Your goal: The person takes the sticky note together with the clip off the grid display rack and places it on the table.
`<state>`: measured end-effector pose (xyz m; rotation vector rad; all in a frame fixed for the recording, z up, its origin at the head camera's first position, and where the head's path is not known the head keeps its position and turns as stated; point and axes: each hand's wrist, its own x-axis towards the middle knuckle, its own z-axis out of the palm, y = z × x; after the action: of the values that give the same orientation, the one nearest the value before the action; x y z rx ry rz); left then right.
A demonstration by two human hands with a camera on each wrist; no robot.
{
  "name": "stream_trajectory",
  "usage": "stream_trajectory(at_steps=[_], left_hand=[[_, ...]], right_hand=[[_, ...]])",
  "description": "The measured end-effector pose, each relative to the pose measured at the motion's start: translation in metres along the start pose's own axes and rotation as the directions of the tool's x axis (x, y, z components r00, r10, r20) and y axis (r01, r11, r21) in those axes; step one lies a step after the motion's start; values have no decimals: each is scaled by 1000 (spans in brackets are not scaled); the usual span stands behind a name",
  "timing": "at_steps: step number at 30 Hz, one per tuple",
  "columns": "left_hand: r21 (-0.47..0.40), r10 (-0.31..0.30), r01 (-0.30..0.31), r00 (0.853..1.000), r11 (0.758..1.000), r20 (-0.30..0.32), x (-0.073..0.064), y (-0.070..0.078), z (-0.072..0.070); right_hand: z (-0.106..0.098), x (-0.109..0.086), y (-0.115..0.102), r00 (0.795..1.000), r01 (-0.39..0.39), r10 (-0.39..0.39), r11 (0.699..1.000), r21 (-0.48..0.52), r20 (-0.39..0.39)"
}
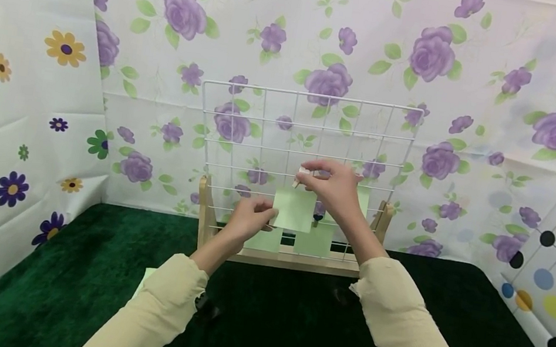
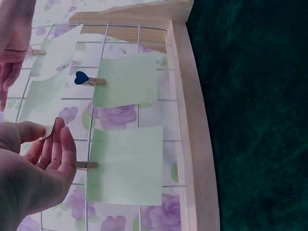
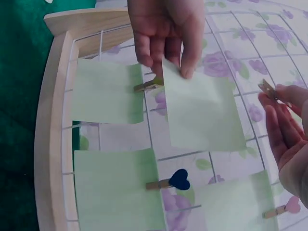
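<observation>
Positioning green paper square [image 1: 294, 210] at wire grid [image 1: 293, 123]: left hand [image 1: 250, 217] pinches edge, right hand [image 1: 333, 187] pinches wooden clothespin [image 3: 267, 89]; likely needs clipping next.

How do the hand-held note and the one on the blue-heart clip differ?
Support: the held note is pinched by the left hand; the blue-heart note is clipped to the wire grid.
Height: the held note is higher in the head view; the blue-heart note lower.
Shared: both are pale green and roughly square.
</observation>
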<state>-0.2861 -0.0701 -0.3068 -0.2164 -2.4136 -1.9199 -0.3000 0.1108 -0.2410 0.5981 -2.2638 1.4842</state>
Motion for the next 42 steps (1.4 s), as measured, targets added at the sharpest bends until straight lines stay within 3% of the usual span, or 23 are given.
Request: stream_trajectory(at_steps=[10, 24, 33, 42], left_hand=[[-5, -44, 44, 999, 999, 10, -19, -17, -15], [94, -114, 109, 992, 990, 50, -47, -44, -36], [187, -140, 125, 988, 974, 69, -62, -65, -54], [230, -191, 167, 978, 959, 88, -71, -85, -73]], right_hand=[[-6, -28, 24, 982, -148, 137, 986, 81, 127], [-23, -59, 54, 947, -211, 196, 977, 36, 254], [-39, -77, 70, 939, -183, 201, 979, -91, 279], [-61, -100, 91, 933, -221, 255, 963, -156, 253]])
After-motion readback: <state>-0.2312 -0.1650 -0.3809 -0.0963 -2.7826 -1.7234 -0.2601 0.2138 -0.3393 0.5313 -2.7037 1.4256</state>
